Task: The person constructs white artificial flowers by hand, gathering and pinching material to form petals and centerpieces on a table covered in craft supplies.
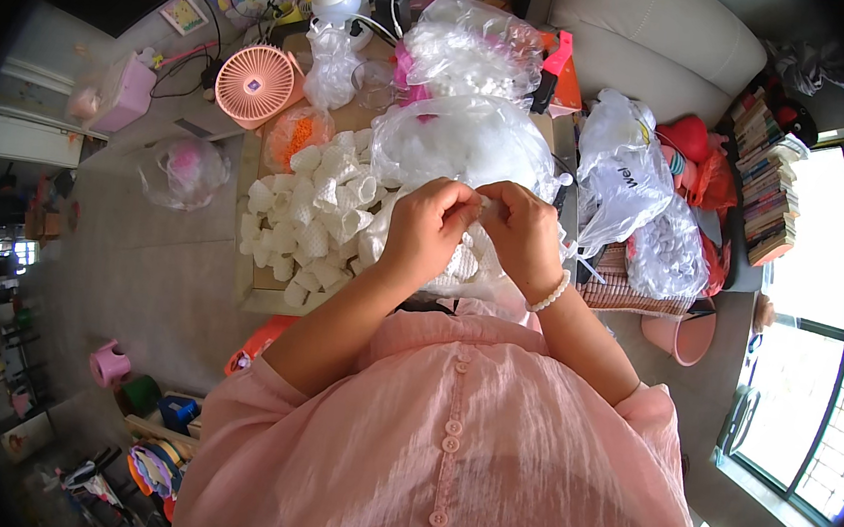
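My left hand (431,223) and my right hand (521,227) meet fingertip to fingertip above the table. Between them they pinch a small whitish piece (484,203), mostly hidden by the fingers, so its kind cannot be told. A bracelet of pale beads (549,293) circles my right wrist. Left of my hands lies a heap of white textured, tube-like pieces (313,216), some with open ends. Just beyond my hands a large clear plastic bag (463,143) holds fluffy white filling. More white textured pieces (463,263) show below my hands, on clear plastic.
A pink fan (255,86) and a bag of orange bits (299,136) stand at the table's left. Behind are a bag of small white pieces (478,57) and a grey sofa (653,35). Plastic bags (622,168), stacked books (767,188) and a pink bin (679,335) are right.
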